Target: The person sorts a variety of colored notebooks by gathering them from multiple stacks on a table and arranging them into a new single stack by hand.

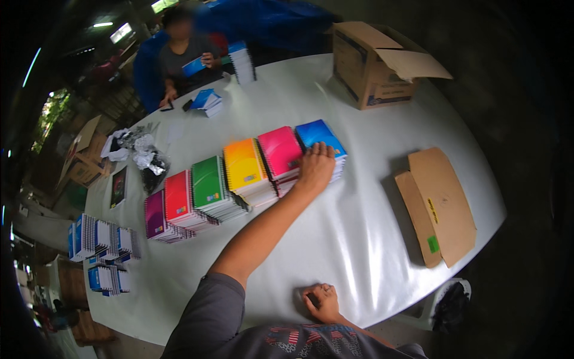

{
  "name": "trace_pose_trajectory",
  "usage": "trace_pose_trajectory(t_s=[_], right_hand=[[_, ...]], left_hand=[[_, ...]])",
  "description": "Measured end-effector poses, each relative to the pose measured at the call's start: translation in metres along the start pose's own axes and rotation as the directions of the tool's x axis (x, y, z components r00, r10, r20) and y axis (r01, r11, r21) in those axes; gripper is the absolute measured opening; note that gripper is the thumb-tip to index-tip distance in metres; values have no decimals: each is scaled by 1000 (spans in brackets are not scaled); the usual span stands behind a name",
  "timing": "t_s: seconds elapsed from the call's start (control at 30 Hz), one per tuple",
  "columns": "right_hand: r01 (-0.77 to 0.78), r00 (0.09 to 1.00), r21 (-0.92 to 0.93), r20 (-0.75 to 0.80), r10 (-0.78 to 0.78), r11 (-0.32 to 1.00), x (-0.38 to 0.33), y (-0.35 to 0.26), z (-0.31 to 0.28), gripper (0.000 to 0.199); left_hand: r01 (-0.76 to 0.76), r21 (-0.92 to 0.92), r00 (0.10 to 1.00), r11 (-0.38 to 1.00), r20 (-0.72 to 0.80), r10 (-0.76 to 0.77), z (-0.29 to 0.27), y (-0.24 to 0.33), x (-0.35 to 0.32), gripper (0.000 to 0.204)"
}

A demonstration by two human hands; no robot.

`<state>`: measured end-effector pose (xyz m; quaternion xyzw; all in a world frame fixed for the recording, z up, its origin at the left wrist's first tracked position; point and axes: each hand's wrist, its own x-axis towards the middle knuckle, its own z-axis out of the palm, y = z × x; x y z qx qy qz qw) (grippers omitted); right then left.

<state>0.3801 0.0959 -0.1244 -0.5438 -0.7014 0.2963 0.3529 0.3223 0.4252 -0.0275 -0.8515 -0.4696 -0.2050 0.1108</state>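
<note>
My left hand (pixel 317 166) reaches out over a stack of blue spiral notebooks (pixel 323 133), its fingers lying on the top cover. This stack is the rightmost in a slanting row. Leftward from it stand stacks of pink notebooks (pixel 278 149), yellow notebooks (pixel 244 160), green notebooks (pixel 207 180), red notebooks (pixel 177 194) and purple notebooks (pixel 155 214). Close to my body, my right hand (pixel 323 304) rests at the near table edge with its fingers curled in. Nothing shows in it.
An open cardboard box (pixel 359 69) stands at the far right of the table (pixel 359 239); a folded carton (pixel 445 209) lies nearer. Blue notebooks (pixel 104 239) are piled at left, near crumpled plastic (pixel 143 152). Across the table, a person (pixel 188 57) holds a blue notebook (pixel 194 66).
</note>
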Motion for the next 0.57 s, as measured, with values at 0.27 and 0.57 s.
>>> trace_pose_trajectory(t_s=[0.27,0.57], right_hand=[[1,1000,-50,4,0,999,3,-2,3,11],[-66,998,96,15,65,993,1,-3,-1,15]], left_hand=[[-79,32,991,996,109,75,-19,0,9,19],[-3,-331,943,944,-315,-107,-59,-23,5,26]])
